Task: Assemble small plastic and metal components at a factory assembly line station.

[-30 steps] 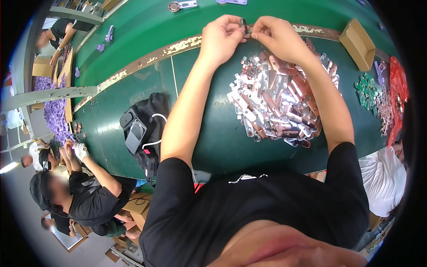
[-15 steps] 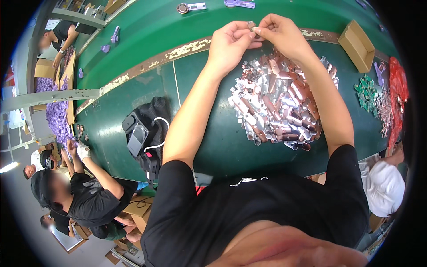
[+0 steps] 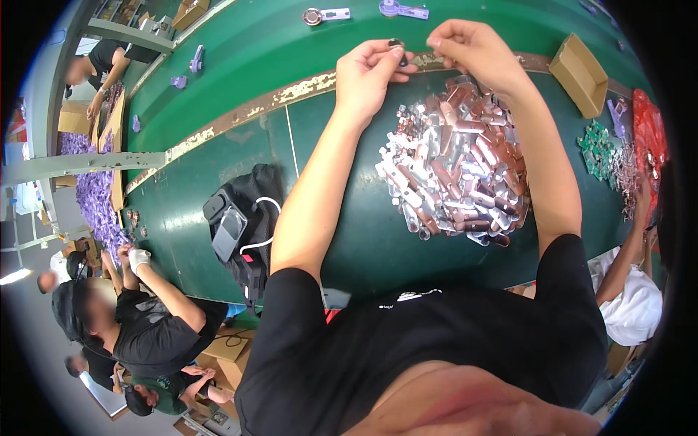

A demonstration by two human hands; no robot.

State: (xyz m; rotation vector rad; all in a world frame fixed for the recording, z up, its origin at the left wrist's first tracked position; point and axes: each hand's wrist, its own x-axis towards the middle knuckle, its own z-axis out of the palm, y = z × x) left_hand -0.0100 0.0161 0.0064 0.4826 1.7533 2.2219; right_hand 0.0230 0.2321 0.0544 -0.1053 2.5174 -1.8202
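Note:
Over the far rail of the green table, my left hand (image 3: pixel 363 78) pinches a small dark rounded part (image 3: pixel 402 58) between thumb and fingers. My right hand (image 3: pixel 469 52) is a short way to its right, raised, with thumb and fingertips pressed together. Whatever those right fingertips hold, if anything, is too small to make out. Below both hands lies a heap of glossy brown and clear elongated casing pieces (image 3: pixel 454 167), mixed with small shiny bits on its left side.
Beyond the worn rail (image 3: pixel 313 86), a green belt (image 3: pixel 247 54) carries purple-handled parts (image 3: pixel 405 9). An open cardboard box (image 3: pixel 579 76), green circuit boards (image 3: pixel 596 149) and a red plastic bag (image 3: pixel 649 127) lie right. A black bag (image 3: pixel 258 185) lies left; co-workers sit both sides.
My hands have come apart; the dark part stays in my left fingers. Parts on the belt have shifted right. A co-worker's arm now reaches in at the right.

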